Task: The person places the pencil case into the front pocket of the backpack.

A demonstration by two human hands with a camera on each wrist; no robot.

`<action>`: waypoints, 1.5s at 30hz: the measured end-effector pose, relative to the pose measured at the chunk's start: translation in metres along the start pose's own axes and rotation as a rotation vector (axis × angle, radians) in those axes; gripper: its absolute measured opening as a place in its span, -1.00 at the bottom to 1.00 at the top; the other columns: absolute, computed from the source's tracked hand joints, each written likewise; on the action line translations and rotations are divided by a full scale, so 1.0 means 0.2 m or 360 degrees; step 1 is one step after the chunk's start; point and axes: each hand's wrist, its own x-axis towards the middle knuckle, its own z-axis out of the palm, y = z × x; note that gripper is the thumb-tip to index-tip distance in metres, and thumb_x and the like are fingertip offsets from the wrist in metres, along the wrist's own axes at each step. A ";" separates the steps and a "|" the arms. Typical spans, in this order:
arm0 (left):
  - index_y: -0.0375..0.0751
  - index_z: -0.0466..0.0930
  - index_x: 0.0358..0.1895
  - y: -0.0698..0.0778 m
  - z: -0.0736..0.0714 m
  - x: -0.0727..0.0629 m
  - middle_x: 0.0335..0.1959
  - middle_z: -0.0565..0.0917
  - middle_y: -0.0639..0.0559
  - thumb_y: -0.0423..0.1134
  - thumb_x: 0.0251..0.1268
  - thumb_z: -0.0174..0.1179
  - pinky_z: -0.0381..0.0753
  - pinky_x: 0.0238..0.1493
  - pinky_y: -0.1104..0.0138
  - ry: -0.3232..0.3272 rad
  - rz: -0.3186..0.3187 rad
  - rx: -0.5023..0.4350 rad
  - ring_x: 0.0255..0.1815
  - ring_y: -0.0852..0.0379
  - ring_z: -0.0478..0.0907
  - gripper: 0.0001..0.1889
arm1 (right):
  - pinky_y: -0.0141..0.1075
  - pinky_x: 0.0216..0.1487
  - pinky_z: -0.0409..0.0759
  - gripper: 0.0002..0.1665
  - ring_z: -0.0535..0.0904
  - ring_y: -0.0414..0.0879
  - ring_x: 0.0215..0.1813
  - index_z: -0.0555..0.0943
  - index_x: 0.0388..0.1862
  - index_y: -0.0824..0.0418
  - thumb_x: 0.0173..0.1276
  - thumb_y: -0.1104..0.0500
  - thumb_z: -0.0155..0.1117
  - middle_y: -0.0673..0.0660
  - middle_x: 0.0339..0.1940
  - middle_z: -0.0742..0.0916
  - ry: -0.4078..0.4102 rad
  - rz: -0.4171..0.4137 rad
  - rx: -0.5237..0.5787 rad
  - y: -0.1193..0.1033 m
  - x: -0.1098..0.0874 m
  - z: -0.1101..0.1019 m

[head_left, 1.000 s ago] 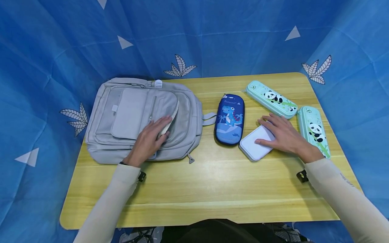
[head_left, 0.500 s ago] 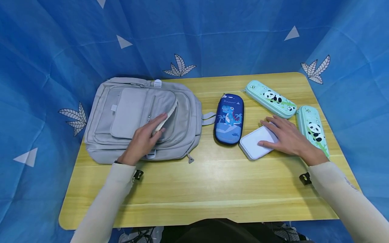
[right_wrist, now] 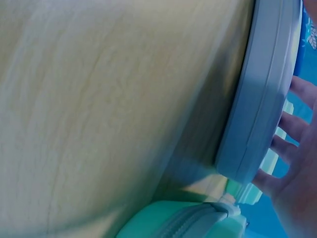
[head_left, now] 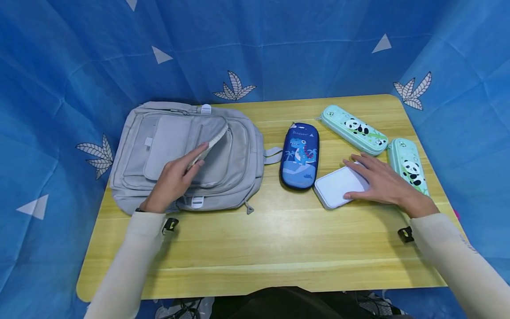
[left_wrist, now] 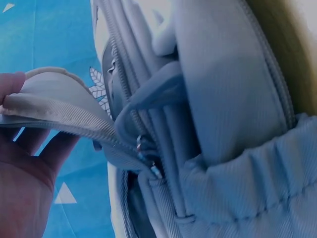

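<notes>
A grey backpack (head_left: 247,146) lies on the left of the table. My left hand (head_left: 171,181) pinches the edge of its front pocket flap (head_left: 213,144) and holds it lifted. In the left wrist view, the flap (left_wrist: 59,106) sits between thumb and fingers, with the zipper (left_wrist: 148,153) beside it. My right hand (head_left: 380,181) touches the right end of a white rectangular case (head_left: 336,188), fingers extended and thumb near its front edge. The right wrist view shows the fingertips along the case's side (right_wrist: 262,99).
A dark blue dinosaur pencil case (head_left: 299,155) lies beside the white case. Two mint panda pencil cases stand at the right: one behind (head_left: 354,128), one (head_left: 408,164) near my right wrist. The wooden table (head_left: 255,257) has a blue curtain (head_left: 299,48) behind it.
My left hand has moved left and toward me, pulling the pocket flap farther open. My right hand has slid slightly right along the white case, which stays nearly in place.
</notes>
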 end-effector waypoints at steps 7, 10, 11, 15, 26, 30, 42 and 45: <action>0.21 0.38 0.69 0.00 -0.04 -0.01 -0.67 0.25 0.12 -0.19 0.77 0.12 0.32 -0.51 0.25 -0.0006 -0.0049 -0.0048 -0.72 0.18 0.14 -0.44 | 0.46 0.65 0.03 0.33 0.00 0.41 0.79 0.24 0.81 -0.02 0.20 -0.47 0.57 0.29 0.81 0.23 -0.0097 0.0031 0.0043 0.03 -0.03 -0.02; 0.19 0.41 0.67 0.00 -0.06 -0.01 -0.65 0.26 0.10 -0.21 0.76 0.12 0.30 -0.55 0.25 0.0045 -0.0059 -0.0081 -0.73 0.19 0.12 -0.46 | 0.49 0.63 0.05 0.33 0.00 0.42 0.79 0.24 0.81 -0.04 0.19 -0.47 0.59 0.29 0.81 0.22 -0.0128 0.0042 0.0069 0.04 -0.04 -0.03; 0.21 0.43 0.67 0.00 -0.07 0.00 -0.66 0.26 0.09 -0.20 0.76 0.12 0.29 -0.56 0.25 0.0069 -0.0067 -0.0083 -0.74 0.20 0.11 -0.46 | 0.50 0.62 0.05 0.34 -0.01 0.42 0.79 0.23 0.81 -0.04 0.18 -0.47 0.60 0.29 0.81 0.22 -0.0132 0.0040 0.0077 0.05 -0.04 -0.04; 0.24 0.47 0.64 -0.01 -0.09 0.00 -0.69 0.28 0.07 -0.19 0.76 0.13 0.28 -0.60 0.26 0.0172 -0.0094 -0.0069 -0.76 0.21 0.12 -0.48 | 0.52 0.58 0.10 0.36 0.01 0.44 0.77 0.26 0.80 0.00 0.14 -0.42 0.66 0.32 0.80 0.21 -0.0130 0.0013 0.0119 0.07 -0.06 -0.05; 0.28 0.55 0.58 0.00 -0.11 0.00 -0.20 0.79 -0.21 -0.17 0.72 0.17 0.35 -0.41 0.41 0.0464 -0.0171 -0.0091 -0.55 0.15 0.46 -0.52 | 0.51 0.49 0.23 0.35 0.11 0.50 0.69 0.30 0.76 0.11 0.11 -0.30 0.75 0.42 0.74 0.24 -0.0117 -0.0098 0.0148 0.10 -0.08 -0.07; 0.33 0.56 0.56 0.00 -0.13 0.00 0.24 0.78 -0.23 -0.17 0.72 0.18 0.40 -0.37 0.47 0.0527 -0.0206 -0.0130 -0.40 0.11 0.57 -0.52 | 0.49 0.48 0.25 0.32 0.14 0.50 0.66 0.30 0.75 0.13 0.14 -0.24 0.75 0.44 0.73 0.25 -0.0096 -0.0133 0.0167 0.12 -0.08 -0.07; 0.31 0.60 0.52 0.00 -0.17 0.00 0.34 0.74 -0.16 -0.18 0.71 0.19 0.55 -0.20 0.58 0.0659 -0.0330 -0.0333 -0.11 0.36 0.64 -0.54 | 0.50 0.49 0.23 0.28 0.11 0.54 0.67 0.24 0.78 0.12 0.22 -0.11 0.74 0.46 0.75 0.20 -0.0233 -0.0082 0.0184 0.11 -0.09 -0.09; 0.29 0.61 0.52 0.00 -0.17 0.00 0.39 0.72 -0.09 -0.19 0.70 0.19 0.56 -0.14 0.57 0.0696 -0.0368 -0.0387 -0.04 0.37 0.64 -0.54 | 0.50 0.47 0.26 0.30 0.11 0.55 0.66 0.20 0.80 0.10 0.23 -0.08 0.74 0.46 0.75 0.18 -0.0266 -0.0060 0.0176 0.11 -0.10 -0.09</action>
